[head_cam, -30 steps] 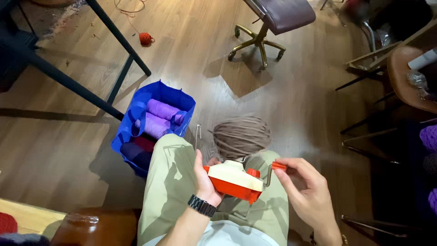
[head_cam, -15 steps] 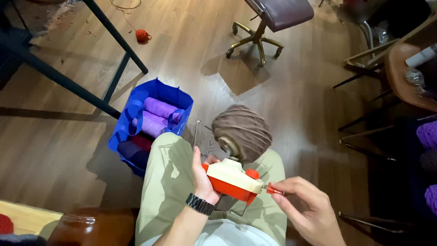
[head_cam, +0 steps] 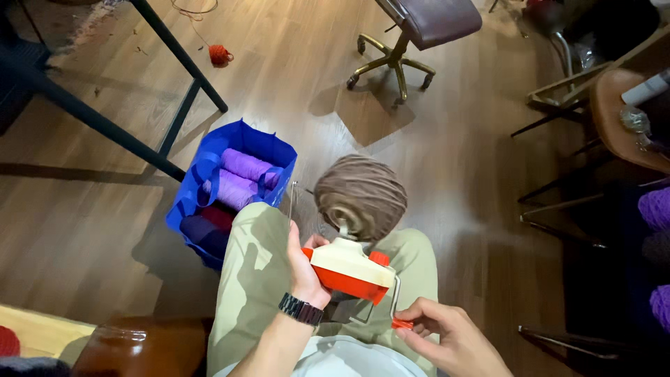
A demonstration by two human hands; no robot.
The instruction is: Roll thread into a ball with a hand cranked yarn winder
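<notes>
A cream and red hand-cranked yarn winder [head_cam: 349,269] rests on my lap, over my khaki trousers. A large brown cake of yarn [head_cam: 360,195] sits on its spindle, tilted away from me. My left hand [head_cam: 304,264], with a dark watch at the wrist, grips the winder's left side. My right hand [head_cam: 447,335] pinches the red knob of the metal crank [head_cam: 400,322] at the winder's lower right.
A blue bag [head_cam: 209,174] with purple yarn cakes stands on the wooden floor left of my knee. A small red yarn ball [head_cam: 220,54] lies beyond black table legs. An office chair [head_cam: 412,28] is ahead; wooden furniture and purple yarn [head_cam: 657,209] are at right.
The crank handle has swung down and toward me with my right hand. The brown yarn cake has turned on its spindle. My left hand stays on the winder.
</notes>
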